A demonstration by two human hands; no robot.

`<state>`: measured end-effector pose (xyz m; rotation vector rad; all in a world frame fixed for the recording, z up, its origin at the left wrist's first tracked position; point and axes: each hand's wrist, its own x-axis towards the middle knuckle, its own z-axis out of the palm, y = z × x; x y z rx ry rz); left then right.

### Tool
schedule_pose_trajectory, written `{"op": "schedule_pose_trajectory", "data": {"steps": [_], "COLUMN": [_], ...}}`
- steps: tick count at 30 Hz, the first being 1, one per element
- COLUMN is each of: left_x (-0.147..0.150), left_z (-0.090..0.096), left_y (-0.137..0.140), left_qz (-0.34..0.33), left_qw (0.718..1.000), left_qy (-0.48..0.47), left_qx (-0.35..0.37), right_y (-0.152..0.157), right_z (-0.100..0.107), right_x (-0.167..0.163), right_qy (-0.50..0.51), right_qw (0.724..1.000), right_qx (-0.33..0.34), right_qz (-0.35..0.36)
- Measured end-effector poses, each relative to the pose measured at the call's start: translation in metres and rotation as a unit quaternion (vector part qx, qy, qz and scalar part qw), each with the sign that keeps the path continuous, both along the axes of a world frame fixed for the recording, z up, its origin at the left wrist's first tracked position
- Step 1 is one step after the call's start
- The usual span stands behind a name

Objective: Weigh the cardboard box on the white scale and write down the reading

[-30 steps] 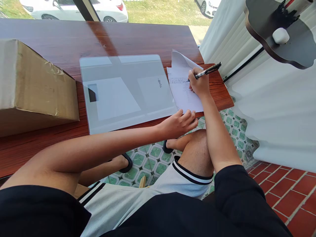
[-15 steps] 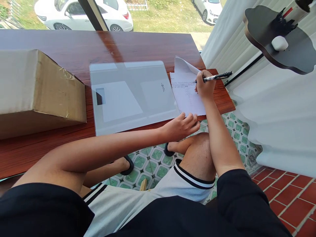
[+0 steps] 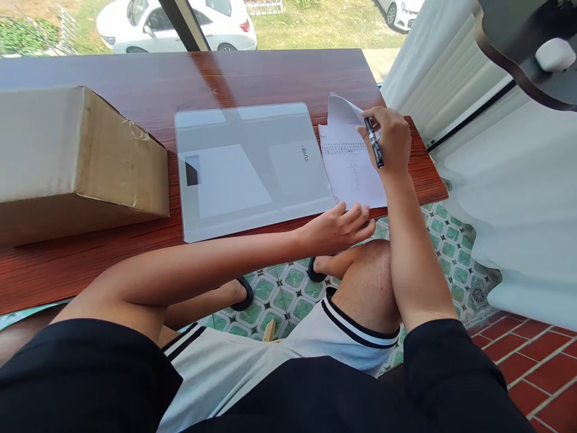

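Observation:
Two or more printed sheets (image 3: 354,174) lie at the right end of the wooden table, their top page (image 3: 343,111) curling up at the far end. My right hand (image 3: 393,135) is closed on a dark pen (image 3: 374,143), which now points back toward the wrist. Its fingertips are at the curled page's corner; whether they pinch the paper I cannot tell. At the table's near edge, my left hand (image 3: 341,228) lies by the sheets' lower edge with fingers loosely apart, holding nothing. Left of the sheets is a flat, glossy pale panel (image 3: 234,210) with lettering.
A cardboard box (image 3: 121,162) stands on the left of the table (image 3: 288,72). At upper right, a dark wavy-edged shelf (image 3: 509,36) carries a white rounded object (image 3: 555,55). White curtains (image 3: 518,198) hang at the right, beyond the table's end.
My right hand has lifted off the writing and moved toward the curled page, with the pen swung round toward the wrist. My left hand stays by the sheets. The view has shifted slightly right.

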<state>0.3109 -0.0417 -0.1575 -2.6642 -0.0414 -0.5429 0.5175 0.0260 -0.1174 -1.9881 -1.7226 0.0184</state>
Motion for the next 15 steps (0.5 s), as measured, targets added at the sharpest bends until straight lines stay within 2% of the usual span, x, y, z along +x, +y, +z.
{"op": "schedule_pose_trajectory", "data": {"steps": [5,11,15], "left_x": [-0.002,-0.005,-0.014], "left_z": [0.003,0.010,0.024], "left_y": [0.001,0.003,0.006], "left_qz": [-0.006,-0.019,-0.104], "left_qw": [1.000,1.000,0.993], "left_qy": [-0.004,0.009,-0.039], "left_qx": [0.003,0.010,0.048], "right_y": [0.004,0.007,0.009], "right_z": [-0.003,-0.007,-0.008], "right_x": [-0.011,-0.019,-0.022], "right_qy": [-0.031,0.028,0.010], "right_qw": [0.999,0.996,0.996], "right_qx": [-0.025,-0.057,-0.057], "right_qz": [0.015,0.060,0.071]}}
